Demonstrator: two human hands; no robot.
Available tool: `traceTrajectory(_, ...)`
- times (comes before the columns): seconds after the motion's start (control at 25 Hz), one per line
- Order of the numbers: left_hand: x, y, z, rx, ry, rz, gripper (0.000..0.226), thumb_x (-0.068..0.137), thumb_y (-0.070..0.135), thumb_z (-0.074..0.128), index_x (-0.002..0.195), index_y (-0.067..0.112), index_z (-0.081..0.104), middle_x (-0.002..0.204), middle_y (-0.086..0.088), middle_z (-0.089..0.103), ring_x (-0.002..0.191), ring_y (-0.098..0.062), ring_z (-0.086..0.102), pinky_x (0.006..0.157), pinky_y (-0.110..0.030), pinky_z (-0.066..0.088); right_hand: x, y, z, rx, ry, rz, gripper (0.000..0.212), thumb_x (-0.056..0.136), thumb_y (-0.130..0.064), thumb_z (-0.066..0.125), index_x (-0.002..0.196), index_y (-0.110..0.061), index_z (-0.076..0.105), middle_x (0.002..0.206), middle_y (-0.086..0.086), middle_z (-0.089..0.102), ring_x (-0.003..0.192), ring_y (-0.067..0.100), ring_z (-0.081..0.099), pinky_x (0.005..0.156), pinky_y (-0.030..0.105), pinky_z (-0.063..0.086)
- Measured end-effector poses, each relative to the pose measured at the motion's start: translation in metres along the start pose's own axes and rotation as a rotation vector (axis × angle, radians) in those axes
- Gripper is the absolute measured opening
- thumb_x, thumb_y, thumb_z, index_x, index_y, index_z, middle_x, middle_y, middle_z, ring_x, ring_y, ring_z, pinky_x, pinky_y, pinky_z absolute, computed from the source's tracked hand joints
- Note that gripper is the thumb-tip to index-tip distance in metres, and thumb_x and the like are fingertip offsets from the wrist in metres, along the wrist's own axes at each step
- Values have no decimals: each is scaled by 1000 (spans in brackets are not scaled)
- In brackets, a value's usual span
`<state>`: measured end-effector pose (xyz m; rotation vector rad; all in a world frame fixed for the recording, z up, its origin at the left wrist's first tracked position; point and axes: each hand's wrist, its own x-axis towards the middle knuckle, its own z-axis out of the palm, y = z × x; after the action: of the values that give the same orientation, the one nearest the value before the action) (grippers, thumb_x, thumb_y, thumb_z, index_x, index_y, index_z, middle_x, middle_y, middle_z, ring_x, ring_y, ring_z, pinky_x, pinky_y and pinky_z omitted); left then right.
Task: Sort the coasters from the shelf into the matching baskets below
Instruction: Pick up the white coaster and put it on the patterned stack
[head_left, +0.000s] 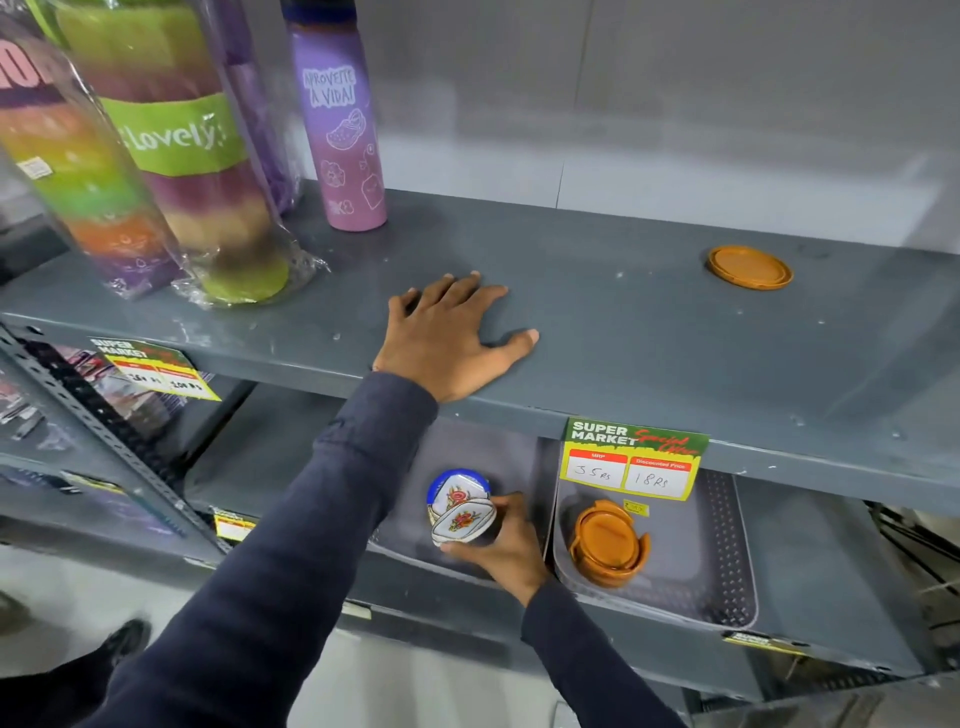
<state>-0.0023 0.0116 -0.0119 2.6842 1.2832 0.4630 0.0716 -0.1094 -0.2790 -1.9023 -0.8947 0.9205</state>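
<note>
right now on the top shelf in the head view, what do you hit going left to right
rainbow bottle in plastic wrap → green "lovely" bottle → purple bottle → left hand flat on the shelf → orange coaster

Matt grey metal shelf (623, 291), glossy floral coaster (462, 521), smooth orange plastic coaster (749, 266), perforated plastic basket (737, 566).

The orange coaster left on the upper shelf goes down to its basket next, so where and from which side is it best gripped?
The orange coaster lies flat and alone on the shelf, nothing touching it. Probably best pinched across its raised rim from above, fingers on opposite edges. The left hand rests palm-down on that shelf; the right hand holds floral coasters.
</note>
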Motion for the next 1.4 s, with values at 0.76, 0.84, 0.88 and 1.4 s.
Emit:
traceTrajectory(0.76, 1, 0, 0, -13, 7, 3, 72, 81, 78, 37, 143, 42, 38, 161, 11, 26, 149, -15, 17, 114, -45, 11, 28, 0, 11, -571, -67, -139, 130, 48, -68, 86, 150, -27, 18, 154, 5, 25, 141, 27, 27, 115, 44, 38)
traceTrajectory(0.84, 1, 0, 0, -8, 3, 4, 72, 81, 78, 36, 143, 42, 38, 161, 11, 26, 149, -15, 17, 114, -45, 11, 34, -4, 10, -597, -135, -188, 140, 49, -63, 90, 156, -26, 8, 164, 4, 16, 149, 27, 21, 121, 42, 29)
traceTrajectory(0.88, 1, 0, -1, -7, -1, 3, 72, 81, 78, 36, 143, 42, 38, 161, 11, 26, 149, -15, 17, 114, -45, 11, 38, -7, 10, -581, -169, -187, 141, 51, -58, 93, 157, -27, 6, 164, 4, 19, 149, 26, 24, 121, 42, 28)
traceTrajectory(1.4, 1, 1, -3, 23, -27, -1, 74, 79, 80, 33, 143, 44, 37, 161, 11, 27, 148, -17, 20, 114, -46, 13, 44, -20, 3, -551, -118, -169, 88, 57, -43, 94, 122, -25, 36, 122, 7, 62, 114, 31, 57, 91, 32, 45)
